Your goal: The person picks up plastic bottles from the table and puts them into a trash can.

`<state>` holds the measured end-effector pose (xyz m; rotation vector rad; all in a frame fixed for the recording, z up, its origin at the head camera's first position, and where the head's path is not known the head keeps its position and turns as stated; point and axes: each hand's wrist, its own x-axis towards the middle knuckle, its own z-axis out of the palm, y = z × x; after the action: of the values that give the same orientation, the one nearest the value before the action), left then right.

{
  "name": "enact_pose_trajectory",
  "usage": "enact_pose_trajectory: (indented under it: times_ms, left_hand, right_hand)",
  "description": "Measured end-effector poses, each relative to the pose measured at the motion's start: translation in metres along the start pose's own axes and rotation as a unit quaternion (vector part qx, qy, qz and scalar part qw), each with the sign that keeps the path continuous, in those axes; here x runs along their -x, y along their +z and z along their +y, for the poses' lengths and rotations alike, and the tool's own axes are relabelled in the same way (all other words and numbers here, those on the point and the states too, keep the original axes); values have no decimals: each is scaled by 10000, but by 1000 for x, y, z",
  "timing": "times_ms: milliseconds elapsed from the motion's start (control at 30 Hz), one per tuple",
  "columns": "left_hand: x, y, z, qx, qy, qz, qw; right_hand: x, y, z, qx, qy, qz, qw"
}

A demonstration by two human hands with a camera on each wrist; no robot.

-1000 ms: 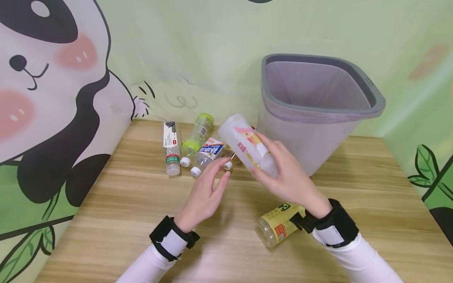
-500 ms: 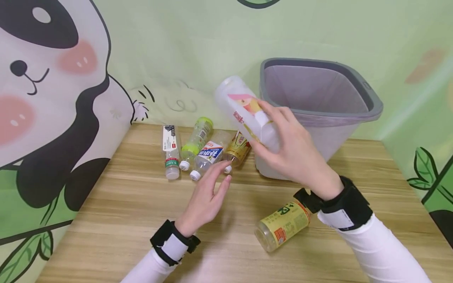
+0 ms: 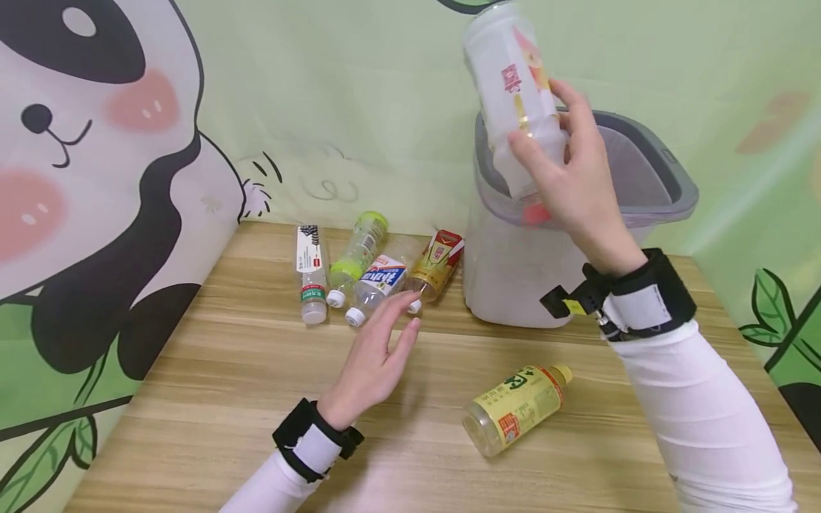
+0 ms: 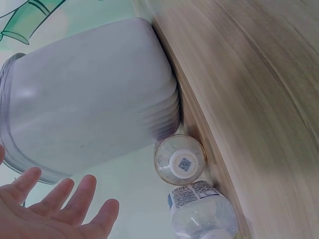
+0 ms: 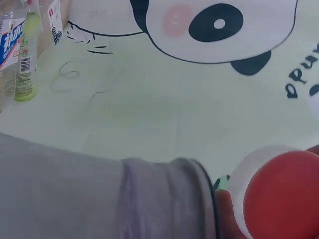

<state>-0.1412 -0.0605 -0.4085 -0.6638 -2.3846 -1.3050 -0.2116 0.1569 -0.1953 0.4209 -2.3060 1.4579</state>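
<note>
My right hand [image 3: 584, 185] grips a white plastic bottle [image 3: 507, 78] with a peach picture on its label. The bottle is tilted over the left rim of the grey trash bin [image 3: 513, 278], its base up and its red cap [image 5: 284, 194] down. Below in the head view, my left hand [image 3: 368, 360] holds nothing, its fingers extended. They are nearest to a clear bottle with a blue and white label [image 3: 381, 278] and a brown bottle with a red and gold label [image 3: 436, 267]. In the left wrist view the left fingers [image 4: 79, 199] are spread apart.
A yellow-labelled bottle [image 3: 516, 410] lies on the wooden table [image 3: 244, 399], in front of the bin. Left of the clear bottle lie a green-banded bottle [image 3: 359, 249] and a slim white-labelled bottle [image 3: 311, 267]. A panda-printed backdrop [image 3: 333, 107] stands behind.
My right hand has carried the white bottle up and to the right, from over the table to the bin's rim. The left hand has stayed almost still.
</note>
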Motion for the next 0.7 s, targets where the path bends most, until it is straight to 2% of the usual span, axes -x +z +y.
enact_pose_trajectory:
  times_ms: [133,300,400,600,700]
  left_hand:
    - [1,0,0,-6,-5,-30,10000]
    - [2,1,0,0,-89,-99,9999]
    - [3,2,0,-6,-84,-79,9999]
    - [4,3,0,-17,-77,-64,9999]
    - [4,3,0,-11,-56,-54,10000]
  right_hand:
    - [-15,-8,6,-907,513,271,9942]
    - [-27,-18,17,-1977,1194,518,9716]
    - [-30,-20,24,-2092,1432,603,9654]
    - [-34,-21,31,-2130,1623,701,9609]
    - [-34,-20,31,-1884,1591,825,9656]
